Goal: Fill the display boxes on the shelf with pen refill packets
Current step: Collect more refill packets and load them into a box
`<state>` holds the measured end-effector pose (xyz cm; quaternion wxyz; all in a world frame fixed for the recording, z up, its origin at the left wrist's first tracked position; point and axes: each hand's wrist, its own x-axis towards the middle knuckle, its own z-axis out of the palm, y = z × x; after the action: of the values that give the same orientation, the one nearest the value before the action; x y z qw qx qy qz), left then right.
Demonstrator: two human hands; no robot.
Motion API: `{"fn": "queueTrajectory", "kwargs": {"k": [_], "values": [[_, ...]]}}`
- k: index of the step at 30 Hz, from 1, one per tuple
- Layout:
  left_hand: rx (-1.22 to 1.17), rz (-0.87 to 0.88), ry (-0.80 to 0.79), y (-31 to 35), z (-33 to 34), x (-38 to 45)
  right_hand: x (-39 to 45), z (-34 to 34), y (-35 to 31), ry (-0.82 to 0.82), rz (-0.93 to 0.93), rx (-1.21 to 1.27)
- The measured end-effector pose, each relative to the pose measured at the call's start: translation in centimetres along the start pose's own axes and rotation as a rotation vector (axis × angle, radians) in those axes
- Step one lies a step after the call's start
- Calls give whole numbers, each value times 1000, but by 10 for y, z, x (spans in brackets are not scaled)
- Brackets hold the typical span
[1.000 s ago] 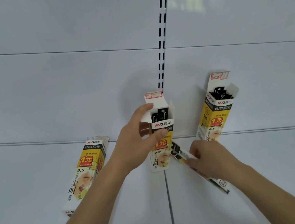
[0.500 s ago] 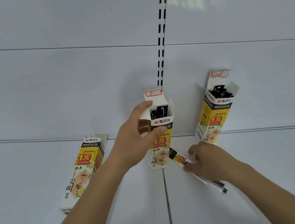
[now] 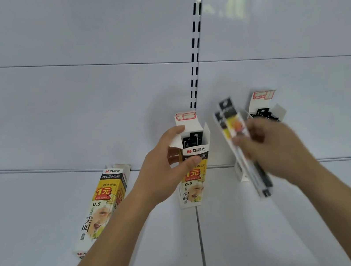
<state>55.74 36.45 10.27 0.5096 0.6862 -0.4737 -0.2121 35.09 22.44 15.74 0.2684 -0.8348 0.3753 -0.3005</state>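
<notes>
Left grip (image 3: 164, 169) holds middle display box (image 3: 192, 176) | right grip (image 3: 271, 144) pinches refill packets (image 3: 239, 143), lifted off shelf (image 3: 42, 201) since 0.5 s ago | insertion likely next

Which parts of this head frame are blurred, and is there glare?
Head view: the right hand and its refill packets are motion-smeared; the left hand and middle display box stay sharp; a pale reflection glares on the back panel, upper right.

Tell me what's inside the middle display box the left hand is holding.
Inside the middle box, gripped by the left hand, the dark tops of refill packets show at its open mouth. The box walls hide their number and how deep they sit.
</notes>
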Motion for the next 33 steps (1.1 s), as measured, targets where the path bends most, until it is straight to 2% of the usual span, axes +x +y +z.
{"fn": "queueTrajectory", "kwargs": {"k": [4, 7, 10, 15, 20, 25, 30, 33], "values": [[23, 9, -1, 2, -1, 0, 7, -35, -62, 259, -153, 465], [30, 7, 0, 4, -1, -1, 15, -27, -92, 340, -266, 631], [22, 9, 2, 7, -4, -1, 22, -1, -105, 343, -336, 609], [31, 11, -9, 10, -5, -4, 24, 29, -105, 236, -285, 599], [35, 14, 6, 9, -5, -6, 27, 29, -106, 299, -272, 585], [35, 47, 6, 11, -3, -6, 28, 38, -97, 127, -245, 430], [50, 48, 6, 9, -2, -5, 31, 37, -103, 193, -250, 445], [49, 37, 10, 10, -3, -5, 35, 40, -106, 159, -241, 427]]}}
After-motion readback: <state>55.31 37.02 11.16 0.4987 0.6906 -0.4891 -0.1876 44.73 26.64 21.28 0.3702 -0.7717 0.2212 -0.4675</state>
